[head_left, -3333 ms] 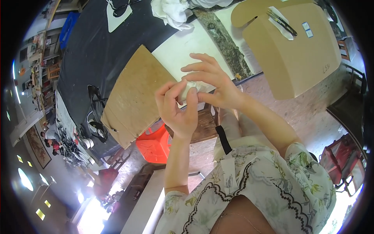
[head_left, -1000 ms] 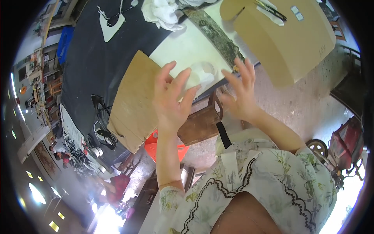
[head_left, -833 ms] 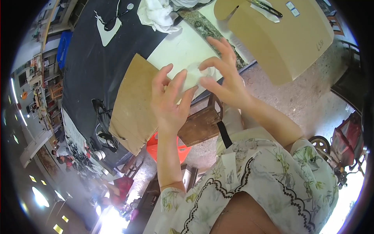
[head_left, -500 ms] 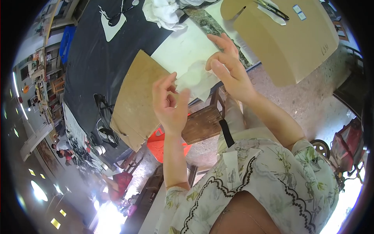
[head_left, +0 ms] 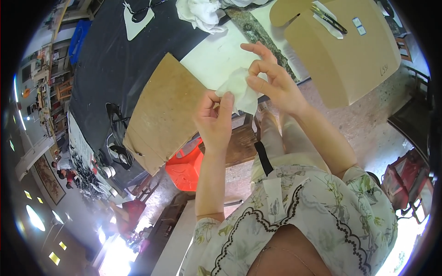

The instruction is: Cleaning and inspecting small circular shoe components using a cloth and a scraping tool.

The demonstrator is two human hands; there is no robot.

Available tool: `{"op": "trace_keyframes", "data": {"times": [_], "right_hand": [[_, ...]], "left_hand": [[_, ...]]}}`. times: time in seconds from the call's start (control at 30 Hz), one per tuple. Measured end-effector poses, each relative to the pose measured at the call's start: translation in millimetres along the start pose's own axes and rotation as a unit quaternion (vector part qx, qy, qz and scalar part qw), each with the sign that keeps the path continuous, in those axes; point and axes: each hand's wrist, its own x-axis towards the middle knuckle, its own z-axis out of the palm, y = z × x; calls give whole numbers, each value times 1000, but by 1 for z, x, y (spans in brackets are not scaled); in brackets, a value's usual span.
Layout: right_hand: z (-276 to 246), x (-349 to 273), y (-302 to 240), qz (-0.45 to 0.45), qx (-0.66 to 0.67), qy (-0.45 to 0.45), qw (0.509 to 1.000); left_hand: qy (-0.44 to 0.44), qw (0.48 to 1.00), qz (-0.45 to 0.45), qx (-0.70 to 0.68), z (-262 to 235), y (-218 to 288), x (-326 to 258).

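Observation:
A thin, see-through white piece of fabric (head_left: 240,87) is stretched in the air between my two hands, over the table's near edge. My left hand (head_left: 214,117) pinches its left edge between thumb and fingers. At its upper right, the thumb and forefinger of my right hand (head_left: 278,85) close on the fabric, while other fingers stay raised. Below the fabric, partly hidden by it, a white sheet (head_left: 202,57) lies on the dark table (head_left: 110,69). A brown cardboard sheet (head_left: 161,106) lies to the left of my left hand.
Black-handled snips (head_left: 330,20) rest on brown cardboard (head_left: 340,64) at the right. Crumpled white cloth (head_left: 202,16) lies at the back beside a mottled green strip (head_left: 260,37). A red plastic container (head_left: 184,170) and a wooden stool (head_left: 237,147) are below the table edge.
My left hand has moved right and closed its fingers on the fabric's edge. The fabric has shifted slightly right and up. The whole view has turned a little.

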Motion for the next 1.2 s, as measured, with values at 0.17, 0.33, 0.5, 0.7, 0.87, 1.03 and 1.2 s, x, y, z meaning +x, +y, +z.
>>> {"op": "trace_keyframes", "data": {"times": [0.17,0.33,0.5,0.7,0.87,1.03,1.2], "right_hand": [[-3,4,0,59,112,-27,992],[-2,1,8,63,175,-47,981],[-3,-1,11,50,147,-45,987],[0,-1,7,103,272,-61,955],[2,-4,10,69,216,-33,973],[2,-12,-19,-80,-108,212,968],[25,-6,-22,-144,-274,-6,951]], "left_hand": [[-12,997,61,-42,6,-12,6],[19,998,57,20,-2,-1,5],[55,936,250,243,-11,19,9],[-41,865,337,370,0,14,17],[-29,907,289,304,8,8,17],[-8,906,292,305,13,5,15],[6,904,298,306,10,-6,18]]}}
